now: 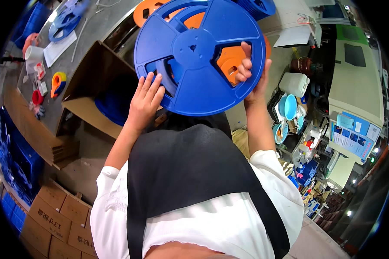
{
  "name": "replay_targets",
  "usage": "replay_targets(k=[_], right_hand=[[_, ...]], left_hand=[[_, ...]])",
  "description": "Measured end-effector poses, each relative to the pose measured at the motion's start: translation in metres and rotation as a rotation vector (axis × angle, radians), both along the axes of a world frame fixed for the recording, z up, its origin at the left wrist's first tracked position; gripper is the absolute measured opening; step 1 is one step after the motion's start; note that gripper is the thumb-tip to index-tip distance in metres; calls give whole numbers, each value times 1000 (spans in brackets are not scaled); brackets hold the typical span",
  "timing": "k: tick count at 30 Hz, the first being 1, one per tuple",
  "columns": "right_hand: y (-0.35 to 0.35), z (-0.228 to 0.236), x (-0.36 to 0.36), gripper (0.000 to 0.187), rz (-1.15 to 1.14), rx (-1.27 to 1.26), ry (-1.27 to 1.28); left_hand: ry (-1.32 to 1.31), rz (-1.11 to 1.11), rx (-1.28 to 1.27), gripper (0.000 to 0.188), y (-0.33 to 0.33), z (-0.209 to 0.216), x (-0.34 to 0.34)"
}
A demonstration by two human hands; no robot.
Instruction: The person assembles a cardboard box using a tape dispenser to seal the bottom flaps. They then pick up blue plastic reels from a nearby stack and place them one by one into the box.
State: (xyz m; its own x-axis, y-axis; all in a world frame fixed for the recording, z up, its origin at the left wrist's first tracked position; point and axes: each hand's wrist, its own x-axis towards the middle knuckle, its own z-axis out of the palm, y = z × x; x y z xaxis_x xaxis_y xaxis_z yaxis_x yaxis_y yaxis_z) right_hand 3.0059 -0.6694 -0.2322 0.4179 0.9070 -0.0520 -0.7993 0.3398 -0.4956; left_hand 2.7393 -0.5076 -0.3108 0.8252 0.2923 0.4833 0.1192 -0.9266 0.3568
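Observation:
A large blue plastic reel (pixel 196 48), with cut-out windows and a small central hole, is held up in front of me. My right hand (pixel 258 86) grips its right rim, the fingers coming through a window. My left hand (pixel 145 102) is at the lower left rim with its fingers lying on the reel's face; its thumb is hidden. Orange reels (pixel 230 64) show through the windows and past the upper left edge, behind the blue one. Left of my left hand stands an open cardboard box (pixel 88 71) with dark blue round pieces (pixel 112 105) inside.
A grey workbench (pixel 93 32) at the left carries another blue reel (pixel 67 21), white paper and a tape roll (pixel 57 83). Flattened cardboard (pixel 62 149) and closed cartons (pixel 52 216) are stacked lower left. At right are a white jerrycan (pixel 294 84), light-blue basins (pixel 287 107) and a pale machine (pixel 354 90).

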Motion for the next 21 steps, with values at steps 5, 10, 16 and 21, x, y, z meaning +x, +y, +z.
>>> replay_targets(k=[5,10,16,21], right_hand=[[24,29,-14,73,-99,-523,-394],[9,12,-8,49,-6,-705,-615],[-14,14,-3,57,-278,-920,-682],[-42,18,4,58,-477,-759,-521]], left_hand=[[-215,43,-1057,20,-3,-12,-21],[-492,-65,-2225,26,-14,-22,-49],[-560,-108,-2345,28,-24,-32,-76],[-630,-156,-2273,28,-24,-22,-69]])
